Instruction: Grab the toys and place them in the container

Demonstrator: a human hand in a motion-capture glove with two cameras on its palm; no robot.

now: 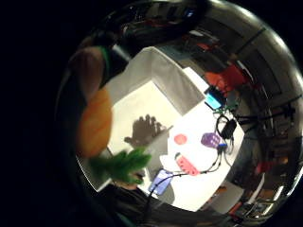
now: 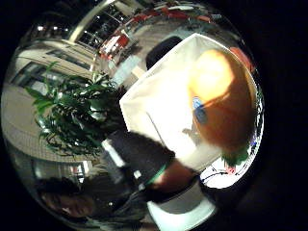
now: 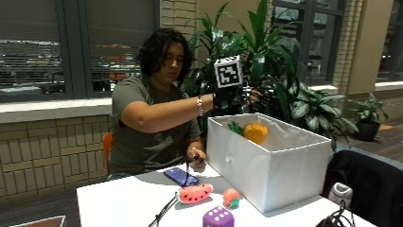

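your gloved right hand (image 3: 236,97) is above the white fabric container (image 3: 271,165), fingers released. toy carrot (image 3: 254,132) is at the container's open top, at 6 o'clock from the hand.

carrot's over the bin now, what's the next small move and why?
Probably return the gloved right hand to the table for another toy. The orange carrot toy with green leaves sits just inside the white fabric container's open top, apparently apart from the hand above it. The pink watermelon-slice toy, small pink round toy and purple die remain on the white table.
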